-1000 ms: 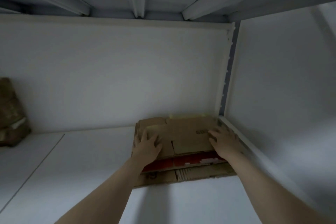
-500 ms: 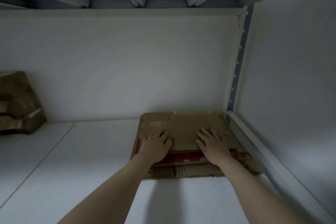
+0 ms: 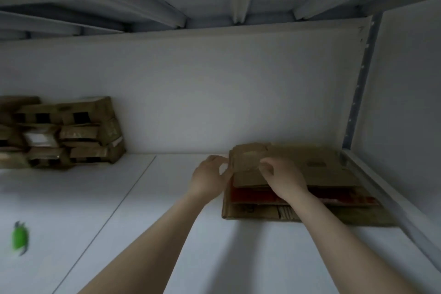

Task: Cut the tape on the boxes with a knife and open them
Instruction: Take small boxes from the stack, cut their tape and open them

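Note:
A stack of flattened cardboard boxes point(image 3: 317, 169), with a red printed layer in it, lies in the shelf's back right corner. My left hand point(image 3: 208, 180) hovers at the stack's left edge, fingers loosely curled, holding nothing. My right hand point(image 3: 285, 179) is over the left part of the top sheet, fingers bent down and relaxed; blur hides whether they touch it. A green-handled knife point(image 3: 20, 237) lies on the shelf far to the left, away from both hands. A pile of taped brown boxes point(image 3: 71, 131) sits against the back wall on the left.
The white shelf board point(image 3: 167, 222) runs from the pile to the stack, with a seam line crossing it. A metal upright point(image 3: 358, 93) and a side rail point(image 3: 386, 200) bound the right. The underside of the shelf above point(image 3: 214, 7) hangs close overhead.
Both hands have lifted off the cardboard stack and shifted left. My view has swung left, bringing the box pile and the green knife into sight.

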